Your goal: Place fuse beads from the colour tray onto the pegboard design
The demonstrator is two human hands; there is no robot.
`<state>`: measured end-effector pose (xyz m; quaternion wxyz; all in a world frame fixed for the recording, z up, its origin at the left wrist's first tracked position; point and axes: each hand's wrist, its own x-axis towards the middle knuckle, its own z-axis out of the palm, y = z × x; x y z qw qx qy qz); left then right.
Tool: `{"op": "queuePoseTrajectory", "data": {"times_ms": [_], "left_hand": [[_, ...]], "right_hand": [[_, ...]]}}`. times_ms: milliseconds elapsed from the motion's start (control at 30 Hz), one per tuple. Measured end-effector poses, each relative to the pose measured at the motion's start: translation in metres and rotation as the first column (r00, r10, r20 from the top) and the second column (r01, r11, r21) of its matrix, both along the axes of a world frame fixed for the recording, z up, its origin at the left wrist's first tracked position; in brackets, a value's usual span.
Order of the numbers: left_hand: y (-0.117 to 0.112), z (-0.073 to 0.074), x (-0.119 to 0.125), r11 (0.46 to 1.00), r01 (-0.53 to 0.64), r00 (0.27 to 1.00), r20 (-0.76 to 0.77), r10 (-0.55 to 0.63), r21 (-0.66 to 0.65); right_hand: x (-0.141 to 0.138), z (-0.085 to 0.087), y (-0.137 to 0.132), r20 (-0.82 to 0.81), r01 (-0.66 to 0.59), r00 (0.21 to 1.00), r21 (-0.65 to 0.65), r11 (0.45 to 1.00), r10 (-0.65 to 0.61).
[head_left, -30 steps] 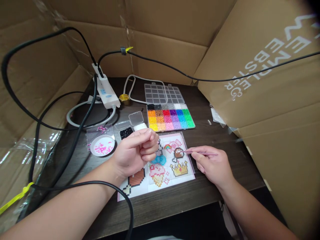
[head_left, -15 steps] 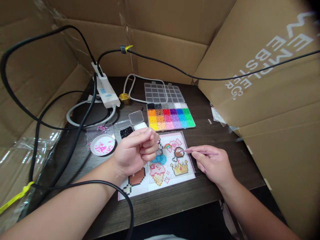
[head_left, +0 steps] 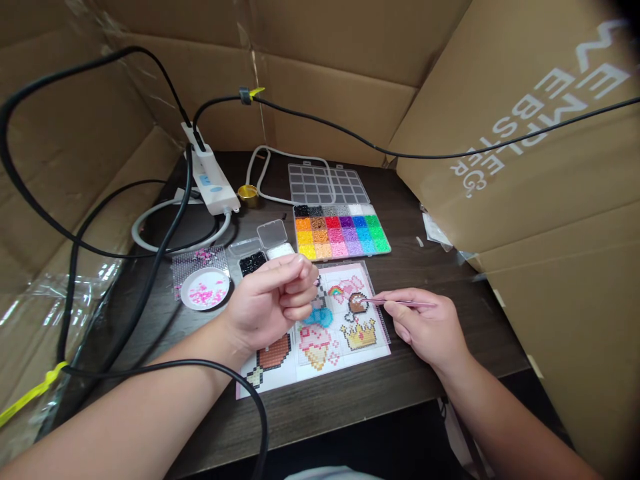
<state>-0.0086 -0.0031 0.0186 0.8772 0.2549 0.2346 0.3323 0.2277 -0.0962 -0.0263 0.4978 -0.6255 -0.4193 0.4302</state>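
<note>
In my right hand (head_left: pixel 425 327) is a pair of pink tweezers (head_left: pixel 407 303), gripped between thumb and fingers. Their tip is at the brown bead figure (head_left: pixel 357 303) on the pattern sheet. My left hand (head_left: pixel 275 300) is curled palm up above the sheet's left part, fingers closed; whatever is between them, if anything, is hidden. The pattern sheet (head_left: pixel 325 380) lies under a clear pegboard, with a yellow crown (head_left: pixel 361 335), a pink ice cream cone (head_left: pixel 316 343) and a small rainbow (head_left: pixel 337 293) showing. My left hand covers part of it.
Behind the sheet stands an open bead box (head_left: pixel 343 233) with many colours. To the left are a white dish (head_left: pixel 205 290) of pink beads, a bead-strewn pegboard (head_left: pixel 200 257) and small boxes of black beads (head_left: pixel 253 263) and white beads (head_left: pixel 280 252). A black cable (head_left: pixel 220 363) crosses my left forearm.
Both hands stay almost where they were, and the tweezers' tip remains at the brown figure. The whole view has shifted very slightly.
</note>
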Motion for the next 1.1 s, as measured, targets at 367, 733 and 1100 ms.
{"op": "queuePoseTrajectory", "data": {"times_ms": [367, 733, 1100], "left_hand": [[0.0003, -0.0008, -0.0002, 1.0, 0.006, 1.0, -0.003, -0.006, 0.0], [-0.0004, 0.0014, 0.0007, 1.0, 0.006, 1.0, -0.015, -0.006, 0.009], [-0.0003, 0.0008, 0.0002, 1.0, 0.012, 1.0, -0.01, -0.012, -0.003]], "right_hand": [[-0.0015, 0.0032, 0.0004, 0.021, 0.001, 1.0, -0.011, 1.0, -0.001], [-0.0002, 0.0019, -0.0001, 0.029, -0.013, 1.0, 0.001, 1.0, 0.013], [-0.0011, 0.0027, 0.0008, -0.003, -0.014, 1.0, 0.011, 1.0, 0.014]]}}
